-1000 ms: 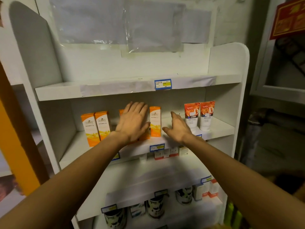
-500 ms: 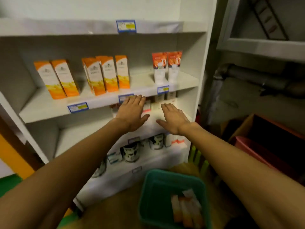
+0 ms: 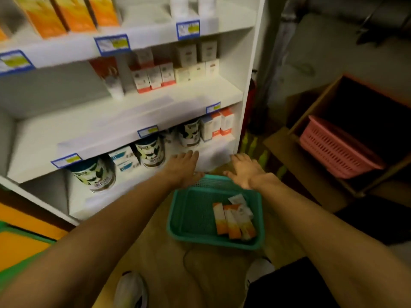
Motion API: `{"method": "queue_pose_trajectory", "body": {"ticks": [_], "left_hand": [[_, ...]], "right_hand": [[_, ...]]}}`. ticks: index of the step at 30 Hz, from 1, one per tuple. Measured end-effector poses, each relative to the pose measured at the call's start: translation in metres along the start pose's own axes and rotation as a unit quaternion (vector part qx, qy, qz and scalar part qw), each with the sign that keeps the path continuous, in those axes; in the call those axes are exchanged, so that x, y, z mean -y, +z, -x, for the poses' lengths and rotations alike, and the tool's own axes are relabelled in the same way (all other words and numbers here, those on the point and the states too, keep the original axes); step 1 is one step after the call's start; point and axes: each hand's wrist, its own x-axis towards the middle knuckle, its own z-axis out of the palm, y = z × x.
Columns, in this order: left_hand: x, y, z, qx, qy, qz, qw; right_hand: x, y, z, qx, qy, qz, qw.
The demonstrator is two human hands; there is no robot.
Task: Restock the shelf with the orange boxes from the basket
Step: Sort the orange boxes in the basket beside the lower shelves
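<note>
A teal basket (image 3: 191,221) sits on the floor in front of the white shelf unit (image 3: 124,121). Three orange boxes (image 3: 232,221) lie flat in its right half, with a white packet beside them. More orange boxes (image 3: 66,14) stand upright on the upper shelf at top left. My left hand (image 3: 181,168) hovers flat and empty over the basket's far left rim. My right hand (image 3: 245,170) hovers flat and empty over its far right rim. Neither hand touches a box.
Tins (image 3: 151,151) and small white-and-red boxes (image 3: 219,124) fill the lower shelves. A pink basket (image 3: 335,147) sits inside a cardboard box (image 3: 311,103) at right. My white shoes (image 3: 131,290) stand just behind the teal basket.
Both hands have dropped from the orange boxes on the shelf down to the basket's far rim. The view has tilted down, bringing the basket and floor into sight.
</note>
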Motion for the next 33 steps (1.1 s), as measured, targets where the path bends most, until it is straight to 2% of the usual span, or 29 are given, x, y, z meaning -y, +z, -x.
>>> {"method": "queue_pose_trajectory", "body": {"ticks": [4,8,12,17,24,28,33], "left_hand": [[-0.015,0.044,-0.028,0.093,0.018,0.031,0.995],[-0.030,0.086,-0.059,0.184,0.028,0.051,0.981],[-0.044,0.132,-0.086,0.224,0.032,0.066,0.972],[-0.061,0.183,-0.118,0.279,0.036,0.059,0.958],[-0.070,0.234,-0.146,0.294,0.026,0.088,0.952],[-0.069,0.256,-0.156,0.297,0.011,0.107,0.949],[-0.073,0.274,-0.160,0.299,-0.005,0.109,0.948]], "right_hand": [[-0.036,0.042,-0.017,0.061,0.023,0.019,0.998],[-0.065,0.094,-0.038,0.122,0.053,-0.011,0.991],[-0.085,0.140,-0.056,0.186,0.072,-0.022,0.980],[-0.097,0.183,-0.085,0.226,0.091,-0.061,0.968],[-0.108,0.217,-0.114,0.247,0.101,-0.097,0.959],[-0.115,0.230,-0.111,0.218,0.155,-0.133,0.954],[-0.118,0.241,-0.113,0.206,0.226,-0.305,0.902]]}}
